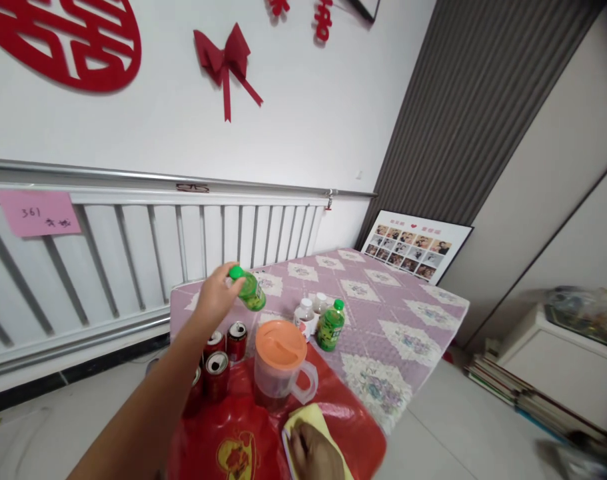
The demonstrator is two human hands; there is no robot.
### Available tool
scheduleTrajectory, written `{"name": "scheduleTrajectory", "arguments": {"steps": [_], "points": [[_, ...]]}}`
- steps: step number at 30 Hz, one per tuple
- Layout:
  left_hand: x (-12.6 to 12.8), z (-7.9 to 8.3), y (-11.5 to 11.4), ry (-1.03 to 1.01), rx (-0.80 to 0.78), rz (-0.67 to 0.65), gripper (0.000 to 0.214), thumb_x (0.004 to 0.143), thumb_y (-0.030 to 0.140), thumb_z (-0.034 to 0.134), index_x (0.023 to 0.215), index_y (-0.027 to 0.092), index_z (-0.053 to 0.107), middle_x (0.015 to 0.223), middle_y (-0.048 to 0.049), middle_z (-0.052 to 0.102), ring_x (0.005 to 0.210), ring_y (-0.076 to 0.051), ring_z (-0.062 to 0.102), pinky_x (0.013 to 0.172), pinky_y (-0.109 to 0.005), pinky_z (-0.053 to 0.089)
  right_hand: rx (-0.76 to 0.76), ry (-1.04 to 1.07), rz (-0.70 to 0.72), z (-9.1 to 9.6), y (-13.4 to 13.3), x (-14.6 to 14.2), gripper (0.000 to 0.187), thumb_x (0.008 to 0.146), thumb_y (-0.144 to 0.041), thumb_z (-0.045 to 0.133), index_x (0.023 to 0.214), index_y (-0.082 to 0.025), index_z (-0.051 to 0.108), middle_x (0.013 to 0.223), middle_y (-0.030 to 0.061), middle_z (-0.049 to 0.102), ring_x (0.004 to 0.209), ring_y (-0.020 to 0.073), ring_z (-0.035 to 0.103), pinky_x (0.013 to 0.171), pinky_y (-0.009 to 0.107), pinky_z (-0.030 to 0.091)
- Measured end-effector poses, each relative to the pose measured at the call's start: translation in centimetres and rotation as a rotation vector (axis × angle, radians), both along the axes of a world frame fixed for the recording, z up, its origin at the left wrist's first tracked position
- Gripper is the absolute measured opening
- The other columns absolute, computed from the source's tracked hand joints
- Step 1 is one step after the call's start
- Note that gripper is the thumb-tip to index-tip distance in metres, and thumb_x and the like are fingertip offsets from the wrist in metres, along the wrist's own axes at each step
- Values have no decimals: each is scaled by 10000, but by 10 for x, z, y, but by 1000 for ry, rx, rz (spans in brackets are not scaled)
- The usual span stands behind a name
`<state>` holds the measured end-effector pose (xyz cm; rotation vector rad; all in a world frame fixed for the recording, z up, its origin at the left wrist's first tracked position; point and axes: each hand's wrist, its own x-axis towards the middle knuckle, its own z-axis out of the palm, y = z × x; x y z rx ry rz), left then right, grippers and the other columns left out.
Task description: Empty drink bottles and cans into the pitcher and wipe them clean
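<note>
My left hand [217,295] is closed around the green cap end of a green-labelled drink bottle [254,293], which hangs tilted over the table's back left part. My right hand [313,450], its fingers curled, presses on a folded yellow cloth [303,417] lying on a shiny red plastic sheet [356,433]. Between the hands stands a clear plastic jug [270,383] with an orange lid [281,343]. Several red drink cans [236,343], opened at the top, are grouped left of the jug, partly hidden by my left forearm. Another green bottle [330,327] stands upright to its right.
Two small white-capped bottles [304,320] stand behind the jug. A purple patterned tablecloth [343,273] covers the table. Behind it is a white radiator [213,230]; a framed photo board [416,243] leans at the far right. Stacked books [493,380] lie on the right.
</note>
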<state>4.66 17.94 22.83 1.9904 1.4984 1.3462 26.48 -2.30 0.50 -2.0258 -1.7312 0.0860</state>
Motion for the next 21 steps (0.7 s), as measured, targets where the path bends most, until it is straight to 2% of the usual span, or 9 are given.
{"name": "scheduleTrajectory", "arguments": {"steps": [2, 4, 7, 9, 12, 16, 21], "points": [[-22, 16, -24, -95, 67, 28, 427, 857, 381, 571, 1259, 240, 551, 1178, -46, 641, 933, -198, 617, 827, -332, 502, -1, -28, 28, -3, 0, 1, 335, 917, -311, 406, 723, -236, 668, 721, 34, 737, 628, 165, 679, 582, 222, 443], [-40, 23, -50, -211, 129, 44, 435, 831, 378, 609, 1239, 234, 571, 1102, -40, 666, 862, -177, 625, 785, -320, 517, -12, -25, 36, -4, 0, 1, 345, 930, -314, 394, 744, -226, 671, 743, 41, 740, 653, 167, 682, 603, 224, 437], [-59, 16, -87, -347, 149, 1, 459, 806, 334, 649, 1238, 199, 566, 1075, -57, 669, 888, -173, 628, 812, -316, 525, -31, -13, 46, -6, 1, 1, 344, 936, -321, 398, 754, -216, 671, 761, 49, 738, 684, 172, 679, 627, 231, 427], [-66, 3, -107, -408, 78, -67, 456, 794, 333, 664, 1218, 192, 568, 1029, -54, 667, 875, -175, 637, 766, -298, 536, -36, -10, 57, -9, 2, 1, 342, 940, -318, 397, 765, -213, 672, 778, 49, 739, 709, 170, 677, 650, 233, 420], [-69, -26, -132, -407, -38, -126, 435, 766, 338, 688, 1161, 188, 586, 935, -36, 670, 799, -162, 640, 696, -269, 539, -38, -16, 62, -14, 3, 2, 341, 942, -317, 391, 786, -207, 675, 797, 54, 740, 712, 169, 670, 656, 240, 406], [-58, -66, -151, -312, -241, -178, 409, 793, 354, 645, 1168, 204, 580, 983, -51, 695, 822, -175, 665, 714, -278, 551, -37, -37, 62, -19, 4, 3, 349, 940, -346, 392, 787, -199, 669, 774, 62, 733, 691, 177, 665, 635, 253, 388], [-37, -99, -158, -211, -226, -116, 369, 766, 329, 618, 1113, 204, 621, 1053, -59, 701, 923, -212, 666, 832, -334, 540, -31, -51, 72, -20, 4, 3, 360, 951, -351, 377, 781, -200, 656, 763, 63, 731, 696, 177, 668, 644, 251, 384]]}}
